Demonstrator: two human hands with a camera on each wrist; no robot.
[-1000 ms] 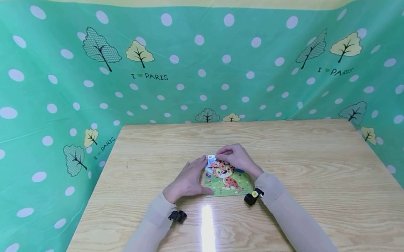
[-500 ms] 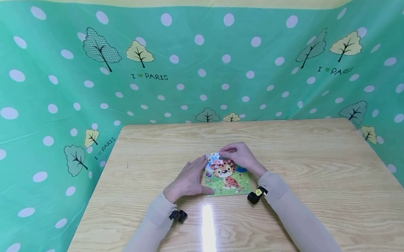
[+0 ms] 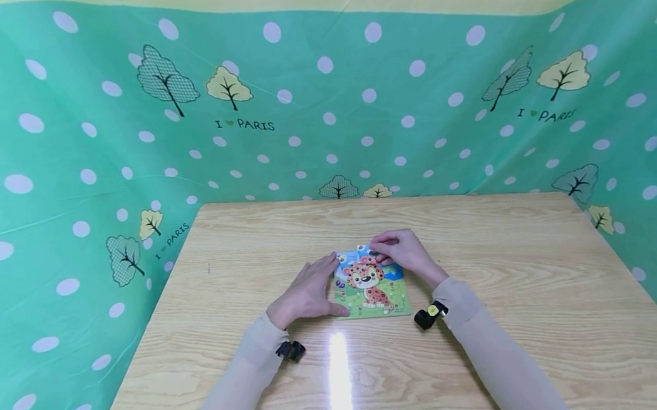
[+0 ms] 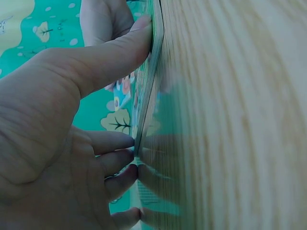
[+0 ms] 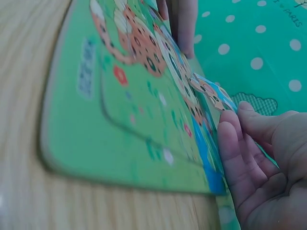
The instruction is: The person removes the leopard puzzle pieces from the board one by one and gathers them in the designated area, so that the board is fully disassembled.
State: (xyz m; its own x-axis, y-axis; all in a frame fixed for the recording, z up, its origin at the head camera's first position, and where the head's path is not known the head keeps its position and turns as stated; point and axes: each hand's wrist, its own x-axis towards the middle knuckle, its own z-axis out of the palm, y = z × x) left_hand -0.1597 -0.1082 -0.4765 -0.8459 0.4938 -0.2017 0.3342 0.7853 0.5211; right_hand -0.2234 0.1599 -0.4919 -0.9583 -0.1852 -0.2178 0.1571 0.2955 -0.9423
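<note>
A jigsaw puzzle board (image 3: 396,301) with a spotted cartoon leopard on green and blue lies flat on the table. My left hand (image 3: 307,294) spans its left side, fairly straight fingers at the far left corner and the thumb resting on the near left corner. Between thumb and fingertips my right hand (image 3: 406,253) pinches a puzzle piece (image 5: 213,93) printed with blue and spotted orange. In the right wrist view the piece is tilted up over the board's far part. My right fingers partly cover it in the head view.
The wooden table (image 3: 262,234) extends around the board on every side. A green polka-dot cloth (image 3: 300,119) hangs behind the table and along both sides. A black wrist camera (image 3: 291,351) is strapped on the left sleeve, another black camera (image 3: 426,318) on the right.
My right hand has shifted to the right along the board's far edge, carrying the puzzle piece from the upper left toward the upper middle. My left hand has stayed in place.
</note>
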